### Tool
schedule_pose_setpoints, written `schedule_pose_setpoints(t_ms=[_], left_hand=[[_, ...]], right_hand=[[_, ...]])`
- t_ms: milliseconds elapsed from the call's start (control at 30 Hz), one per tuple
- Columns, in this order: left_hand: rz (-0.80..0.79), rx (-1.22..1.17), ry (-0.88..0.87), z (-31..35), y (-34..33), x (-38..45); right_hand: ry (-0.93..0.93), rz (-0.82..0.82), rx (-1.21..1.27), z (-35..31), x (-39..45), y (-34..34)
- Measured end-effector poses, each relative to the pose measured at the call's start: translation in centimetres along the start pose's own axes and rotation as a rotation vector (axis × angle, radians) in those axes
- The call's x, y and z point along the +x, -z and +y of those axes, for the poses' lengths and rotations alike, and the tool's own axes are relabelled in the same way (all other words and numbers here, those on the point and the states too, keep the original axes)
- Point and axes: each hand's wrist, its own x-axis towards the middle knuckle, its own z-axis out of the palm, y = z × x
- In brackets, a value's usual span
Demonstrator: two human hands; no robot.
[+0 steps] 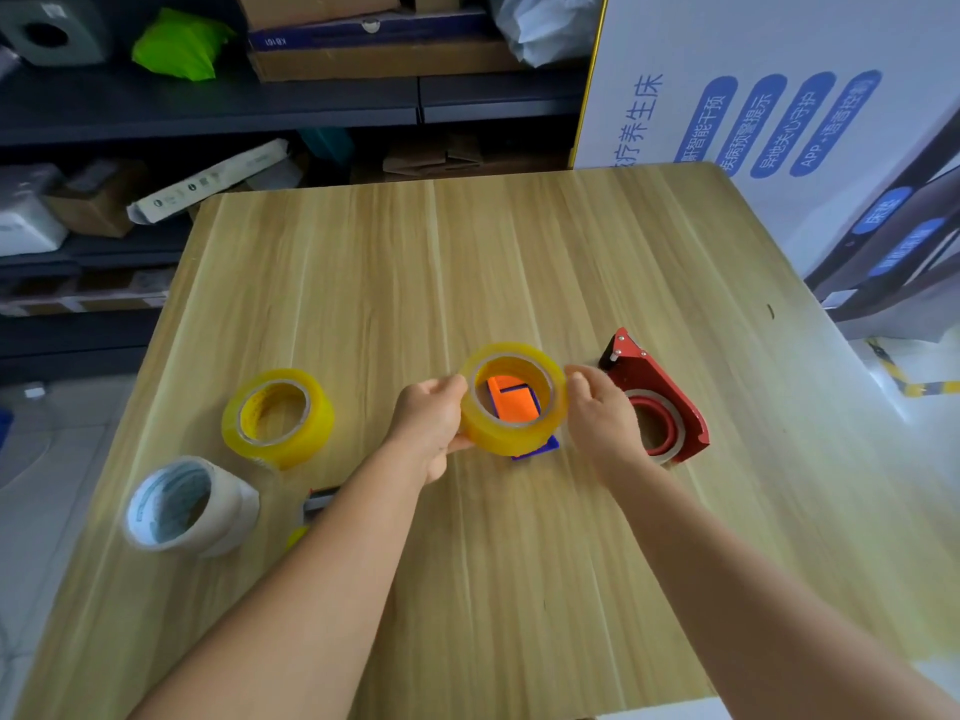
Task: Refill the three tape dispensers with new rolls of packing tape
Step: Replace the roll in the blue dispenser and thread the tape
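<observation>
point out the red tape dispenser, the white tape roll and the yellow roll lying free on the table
red tape dispenser (670, 394), head view, on its flat red side plate
white tape roll (228, 504), head view, on its outer wound face
free yellow tape roll (317, 423), head view, on its outer wound face

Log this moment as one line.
left hand: holds yellow tape roll | right hand: touches it | over blue-orange dispenser

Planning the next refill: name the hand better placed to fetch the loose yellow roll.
Left. The left hand sits nearer the loose yellow roll; the right hand is beside the red dispenser, across the held roll.
</observation>
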Motion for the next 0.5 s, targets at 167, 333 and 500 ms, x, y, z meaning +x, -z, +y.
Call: schedule_pose_setpoints(t_ms=[167, 333, 500], left_hand=[[0.116, -0.121, 0.017, 1.1, 1.7, 1.4], [0.094, -0.082, 0.02, 1.4, 2.4, 1.6], [0.087, -0.07, 0.045, 0.7, 2.8, 1.4]], right_hand=[[-0.188, -0.129, -0.17, 0.2, 1.1, -0.6], [-0.222, -0.326, -0.261, 0.6, 0.9, -2.0], [-0.128, -0.302, -0.297, 1.2, 0.4, -3.2]])
